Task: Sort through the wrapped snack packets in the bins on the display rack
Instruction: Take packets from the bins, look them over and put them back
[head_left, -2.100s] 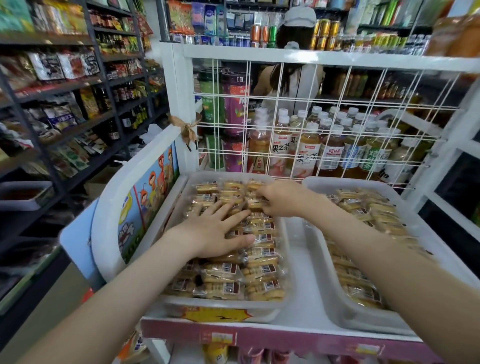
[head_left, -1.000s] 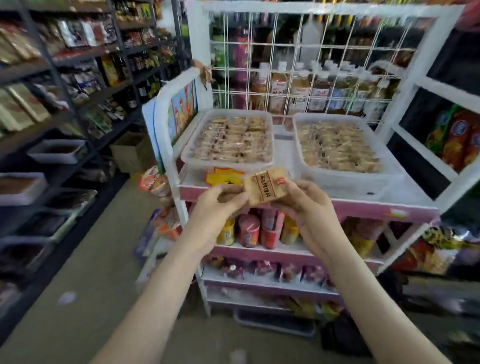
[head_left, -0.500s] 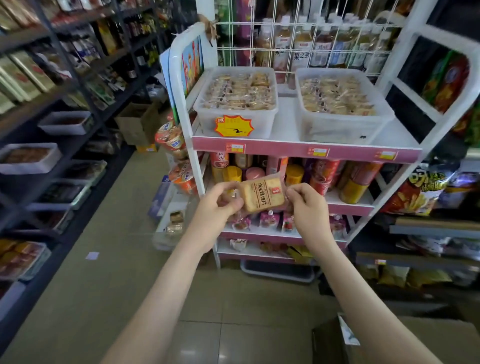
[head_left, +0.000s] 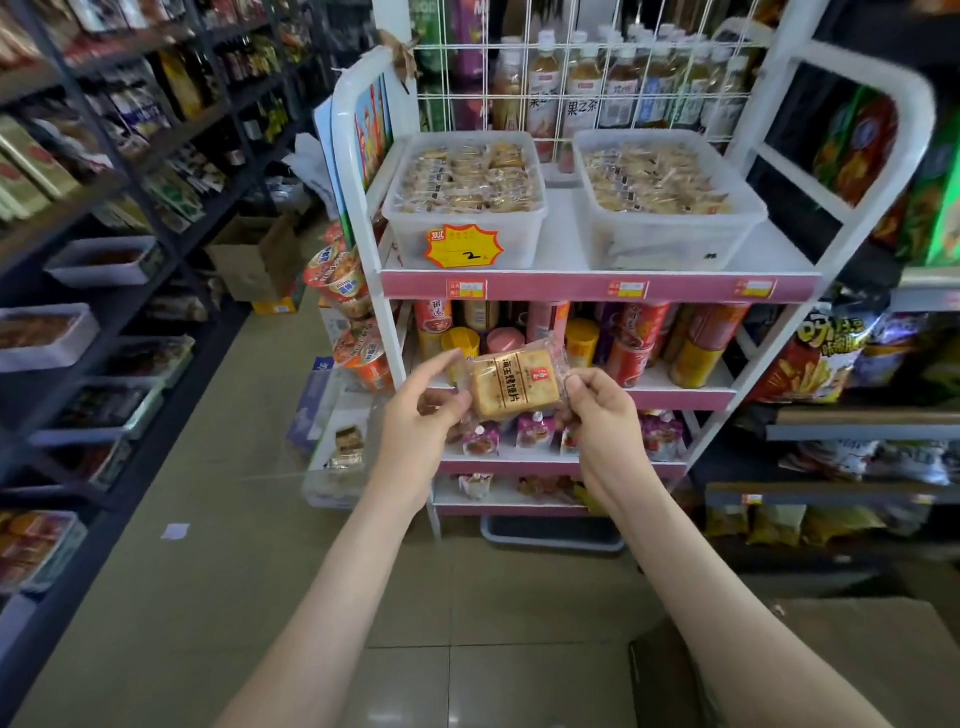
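Observation:
A wrapped snack packet (head_left: 514, 383), tan with dark lettering in clear film, is held up in front of the rack's lower shelves. My left hand (head_left: 415, 410) pinches its left edge and my right hand (head_left: 597, 405) pinches its right edge. Well above and behind it, two clear plastic bins stand side by side on the top shelf of the white and pink display rack (head_left: 597, 286). The left bin (head_left: 467, 228) carries a yellow price tag, the right bin (head_left: 670, 234) has none. Both hold several wrapped packets.
Canisters and pouches fill the rack's lower shelves (head_left: 675, 384). Bottled drinks (head_left: 582, 98) stand behind a white wire grid. Dark shelving (head_left: 104, 208) lines the aisle on the left, a cardboard box (head_left: 254, 260) sits on the tiled floor, and bagged snacks (head_left: 821, 358) hang right.
Both hands were in the left bin, then came out with one packet. I have stepped back from the rack, and the packet now sits lower in view, slightly tilted.

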